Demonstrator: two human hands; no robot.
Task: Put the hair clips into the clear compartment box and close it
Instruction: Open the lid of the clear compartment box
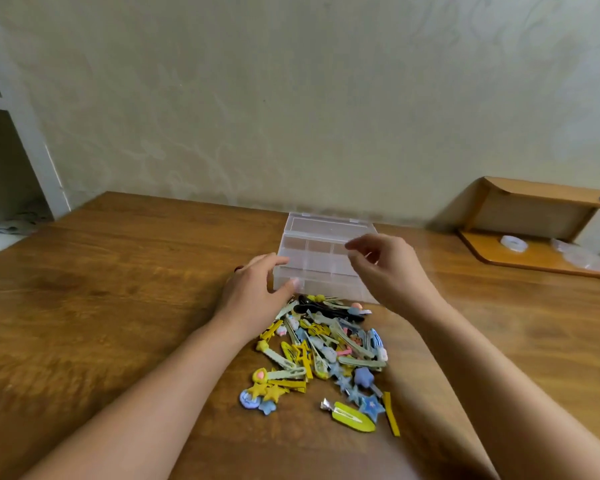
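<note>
Fingers (355,245) of my right hand (392,268) are loosely curled, thumb and index tips close together over the right-middle of the clear compartment box (321,258); motion blur there, so can't tell if they're pinching the lid edge or nothing. Left hand (253,289) is relaxed, fingers mostly straight, thumb tip touching the box's near-left corner, bracing it. Box sits straight ahead of both hands, lid (329,225) swung back toward the wall, compartments look empty. Key relation: hair clips pile (323,355) lies on my side of the box, below and between both wrists, top of pile just beside the box's near wall. So the pick means pulling a hand back toward me, not reaching forward. Pile's long axis runs roughly toward me, most clips lying at angles. Left hand is nearer the pile's top edge; right is higher, above the box. All on the wooden table (118,289).
</note>
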